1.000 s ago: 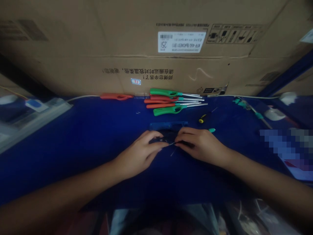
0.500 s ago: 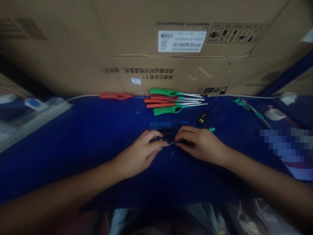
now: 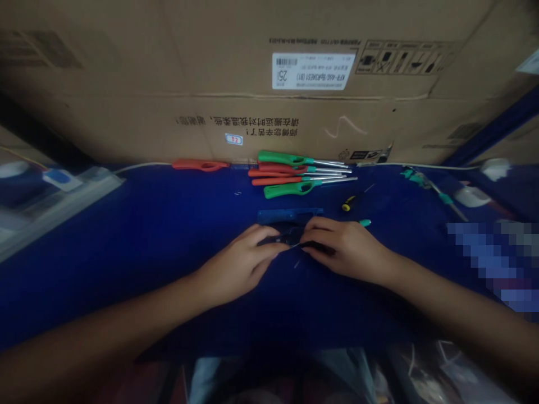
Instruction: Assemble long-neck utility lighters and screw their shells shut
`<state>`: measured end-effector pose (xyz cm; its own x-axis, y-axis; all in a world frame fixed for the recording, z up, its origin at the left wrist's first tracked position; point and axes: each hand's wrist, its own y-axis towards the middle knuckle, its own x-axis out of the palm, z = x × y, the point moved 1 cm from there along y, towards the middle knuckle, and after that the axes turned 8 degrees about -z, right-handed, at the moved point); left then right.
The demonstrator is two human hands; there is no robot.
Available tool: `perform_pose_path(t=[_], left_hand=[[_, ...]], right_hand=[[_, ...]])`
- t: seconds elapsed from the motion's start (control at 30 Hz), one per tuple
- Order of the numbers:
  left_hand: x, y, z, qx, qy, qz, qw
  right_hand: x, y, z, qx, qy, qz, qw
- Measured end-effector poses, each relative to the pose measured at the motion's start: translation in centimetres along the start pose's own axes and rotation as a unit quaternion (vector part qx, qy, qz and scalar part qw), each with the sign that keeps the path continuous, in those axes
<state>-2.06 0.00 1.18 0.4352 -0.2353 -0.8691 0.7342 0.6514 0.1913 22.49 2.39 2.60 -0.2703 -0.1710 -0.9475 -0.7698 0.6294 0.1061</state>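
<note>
Between both hands above the blue counter (image 3: 189,224), a dark casing (image 3: 273,240) sits in the left hand's (image 3: 248,255) closed grip; the right hand (image 3: 341,244) pinches a slim dark tool (image 3: 320,246). Work appears unfinished: a blue shell (image 3: 280,216) lies separate, just beyond.

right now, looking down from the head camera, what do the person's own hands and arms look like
Both the left hand and right hand are bare, without gloves. The left forearm and right forearm show no sleeve, watch or bracelet. Fine details are too dim to tell.
</note>
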Motion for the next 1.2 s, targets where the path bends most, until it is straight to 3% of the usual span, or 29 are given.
perform_pose_path(t=[0.5,0.83,1.03,1.2], left_hand=[[0.0,0.0,-0.2,-0.014,-0.013,-0.022,1.0],[-0.2,0.1,-0.6,-0.022,-0.001,0.007,1.0],[-0.5,0.0,-0.8,0.004,0.059,0.018,0.998],[-0.3,-0.1,-1.0,0.025,0.029,0.014,0.999]], right_hand=[[0.0,0.0,-0.1,-0.012,0.009,0.001,1.0],[0.0,-0.2,0.0,0.015,0.015,0.04,0.999],[-0.1,-0.1,-0.2,0.019,-0.005,0.022,1.0],[-0.2,0.0,-0.2,0.014,-0.009,0.012,1.0]])
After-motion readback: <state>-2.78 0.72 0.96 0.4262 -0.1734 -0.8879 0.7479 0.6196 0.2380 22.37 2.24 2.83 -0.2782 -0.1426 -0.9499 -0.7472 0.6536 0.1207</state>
